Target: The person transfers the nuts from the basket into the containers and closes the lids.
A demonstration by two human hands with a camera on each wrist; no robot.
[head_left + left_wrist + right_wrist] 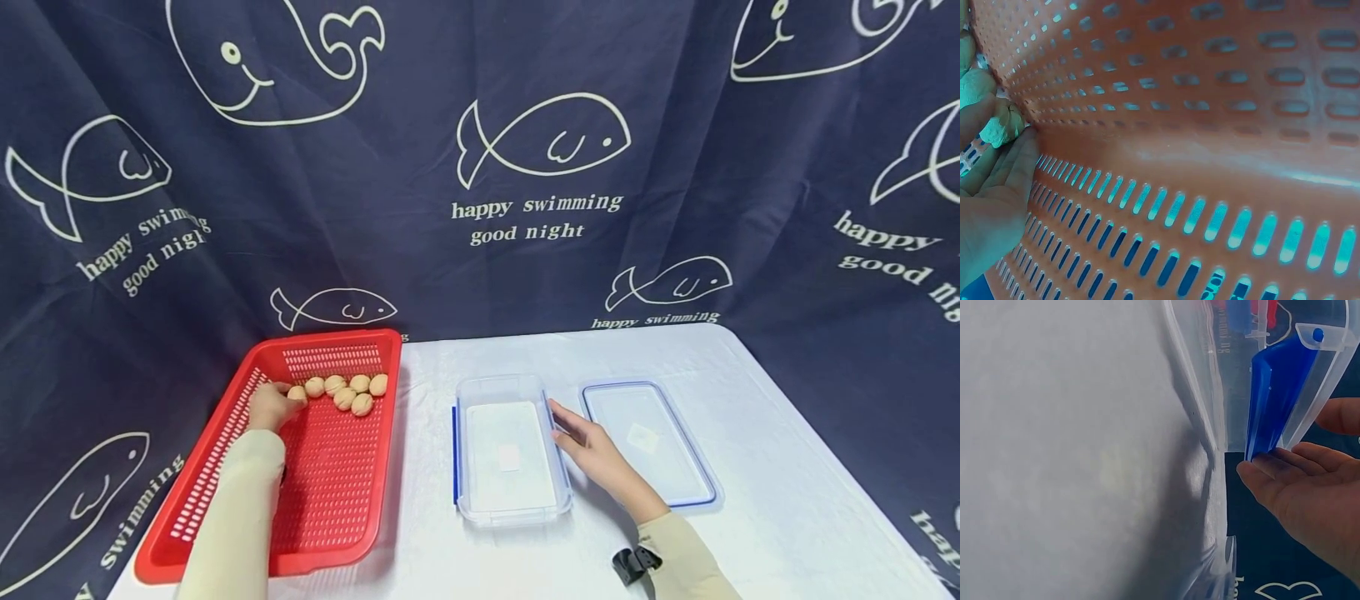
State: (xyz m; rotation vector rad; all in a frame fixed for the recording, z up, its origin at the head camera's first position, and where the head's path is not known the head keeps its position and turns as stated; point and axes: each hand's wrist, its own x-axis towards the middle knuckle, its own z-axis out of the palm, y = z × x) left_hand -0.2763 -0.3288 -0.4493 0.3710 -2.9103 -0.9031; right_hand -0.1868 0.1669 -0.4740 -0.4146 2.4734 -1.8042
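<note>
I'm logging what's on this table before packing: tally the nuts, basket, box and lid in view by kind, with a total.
Walnuts: 7 visible
Red basket: 1
Clear box: 1
Clear lid: 1
Total: 10

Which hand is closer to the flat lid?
Right. The right hand is beside the lid, at the clear box; the left hand is inside the red basket.
</note>
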